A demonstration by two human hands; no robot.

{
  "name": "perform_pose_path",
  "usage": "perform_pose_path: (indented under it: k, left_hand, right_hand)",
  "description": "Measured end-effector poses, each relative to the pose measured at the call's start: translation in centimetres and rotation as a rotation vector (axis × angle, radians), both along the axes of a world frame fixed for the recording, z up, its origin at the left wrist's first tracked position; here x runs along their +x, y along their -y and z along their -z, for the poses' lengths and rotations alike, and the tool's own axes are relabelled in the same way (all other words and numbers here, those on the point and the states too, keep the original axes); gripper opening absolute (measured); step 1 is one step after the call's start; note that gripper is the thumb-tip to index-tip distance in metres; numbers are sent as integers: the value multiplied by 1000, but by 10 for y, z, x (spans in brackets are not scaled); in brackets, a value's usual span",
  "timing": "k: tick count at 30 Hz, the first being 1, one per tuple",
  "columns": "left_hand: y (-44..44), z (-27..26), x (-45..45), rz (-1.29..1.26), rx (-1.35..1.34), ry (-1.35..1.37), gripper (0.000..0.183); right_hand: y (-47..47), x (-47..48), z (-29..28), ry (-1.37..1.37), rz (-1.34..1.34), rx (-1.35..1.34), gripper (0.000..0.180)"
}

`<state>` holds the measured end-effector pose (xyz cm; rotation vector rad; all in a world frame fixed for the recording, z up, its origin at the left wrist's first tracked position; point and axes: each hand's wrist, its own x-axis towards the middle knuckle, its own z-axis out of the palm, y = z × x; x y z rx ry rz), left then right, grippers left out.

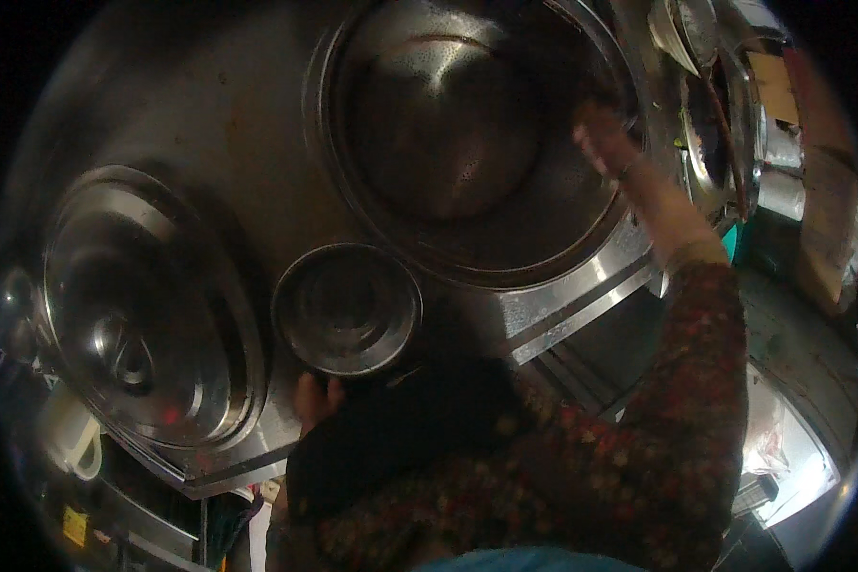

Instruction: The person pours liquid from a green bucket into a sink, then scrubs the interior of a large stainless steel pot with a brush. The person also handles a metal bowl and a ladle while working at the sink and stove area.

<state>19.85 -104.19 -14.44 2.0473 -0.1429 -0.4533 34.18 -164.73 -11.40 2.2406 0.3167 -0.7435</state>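
A large round steel basin or pan (465, 247) takes up the top middle of the view, with shiny droplets in its inner circle. My right hand (604, 139) is over its right side, blurred, so its fingers are hard to make out and any contact is unclear. Below the basin stands a smaller round steel bowl (347, 307), dark inside. At that bowl's near rim is my left hand (318, 400), only partly visible past my dark clothing. Whether it grips the rim or the counter edge cannot be told.
A big domed steel lid (150, 307) with a loop handle lies at left on the steel counter (222, 129). Beyond the counter's left corner is a pale jug or mug with a handle (79, 436). Bowls and pans (708, 129) crowd the right side, with cardboard (776, 89) farther out.
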Motion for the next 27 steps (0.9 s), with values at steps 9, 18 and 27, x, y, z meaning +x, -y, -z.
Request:
perform_pose_path:
  k: [9,18,27]
  left_hand:
    - [2,-31,11,160,153,-43,28]
    - [9,-18,10,11,-160,-87,30]
    - [37,-38,31,-40,-145,-100,26]
  right_hand:
    - [-16,57,-25,99,83,3,29]
    - [-18,53,-34,234,114,112,25]
    - [-127,-53,-36,79,462,540,25]
